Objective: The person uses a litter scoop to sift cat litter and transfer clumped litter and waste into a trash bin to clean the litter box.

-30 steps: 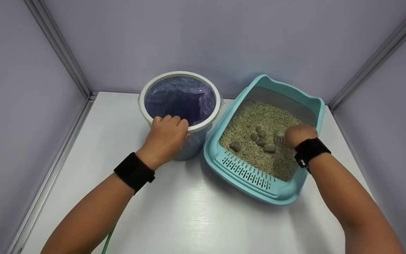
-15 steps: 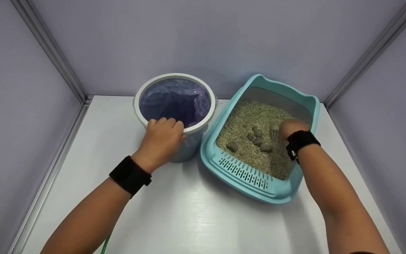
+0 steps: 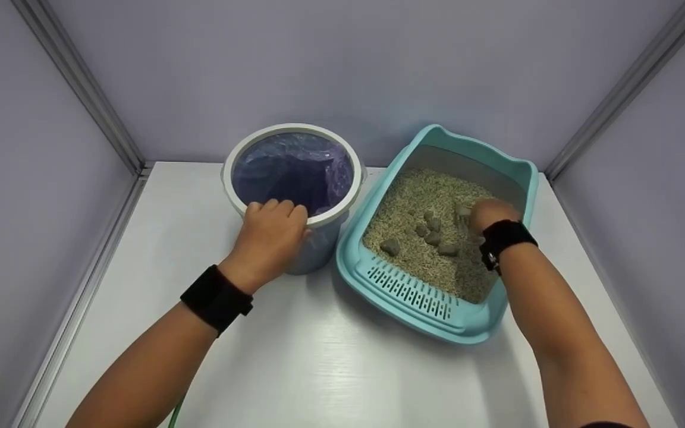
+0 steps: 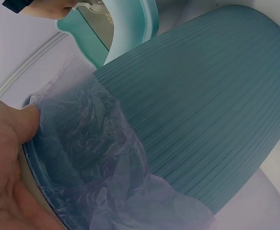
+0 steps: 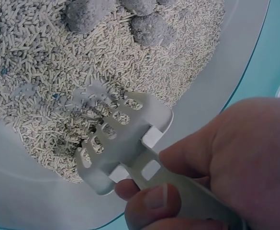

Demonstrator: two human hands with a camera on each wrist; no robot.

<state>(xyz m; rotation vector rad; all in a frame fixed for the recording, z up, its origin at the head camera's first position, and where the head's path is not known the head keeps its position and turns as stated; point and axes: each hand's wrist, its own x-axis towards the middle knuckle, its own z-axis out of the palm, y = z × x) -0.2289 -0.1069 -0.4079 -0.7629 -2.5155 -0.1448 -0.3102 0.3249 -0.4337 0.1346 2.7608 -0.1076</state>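
At the near side of a lined trash bin [image 3: 319, 246], my left hand [image 3: 271, 238] grips the white rim, fingers curled over it. The left wrist view shows the thumb on the rim and the thin plastic liner [image 4: 116, 167] draped down the bin's ribbed wall. My right hand [image 3: 494, 215] holds a pale slotted litter scoop [image 5: 125, 139] by its handle. The scoop's slotted head is partly sunk in the litter [image 5: 106, 52] near the right side of the blue litter box [image 3: 354, 261]. Several grey clumps [image 3: 448, 249] lie on the litter to the left of the scoop.
Bin and litter box stand side by side on a white table [image 3: 295, 368], close to the back wall [image 3: 342, 65]. Side walls [image 3: 634, 196] bound the table left and right. A green cord [image 3: 176, 413] shows near the left forearm.
My right hand and the scoop have shifted slightly within the litter. The whole scene has slid a little leftward in view. My left hand keeps its grip on the bin rim.
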